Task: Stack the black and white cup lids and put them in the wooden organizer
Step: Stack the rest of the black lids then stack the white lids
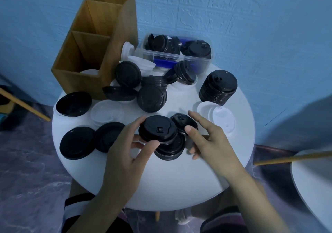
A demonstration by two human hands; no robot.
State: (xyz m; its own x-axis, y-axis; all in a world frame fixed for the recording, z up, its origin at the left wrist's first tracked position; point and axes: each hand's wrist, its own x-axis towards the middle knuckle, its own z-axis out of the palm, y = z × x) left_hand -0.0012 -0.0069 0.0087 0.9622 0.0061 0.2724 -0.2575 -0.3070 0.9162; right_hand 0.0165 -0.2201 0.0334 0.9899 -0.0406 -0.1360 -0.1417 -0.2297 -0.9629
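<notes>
My left hand (pixel 129 148) pinches a black cup lid (pixel 158 128) by its rim, just above another black lid (pixel 170 150) on the round white table (pixel 161 184). My right hand (pixel 208 141) hovers beside them with fingers spread, its thumb close to a third black lid (pixel 183 120). A tall stack of black lids (pixel 218 87) stands at the right rear. White lids (pixel 219 118) lie to the right. The wooden organizer (pixel 93 44) stands at the left rear, with white lids (pixel 89 72) in its front compartment.
Loose black lids (pixel 77 143) and white lids (pixel 107 114) are scattered over the left and middle of the table. A clear plastic box (pixel 177 53) with more black lids sits at the back. Another white table (pixel 312 182) is at the right.
</notes>
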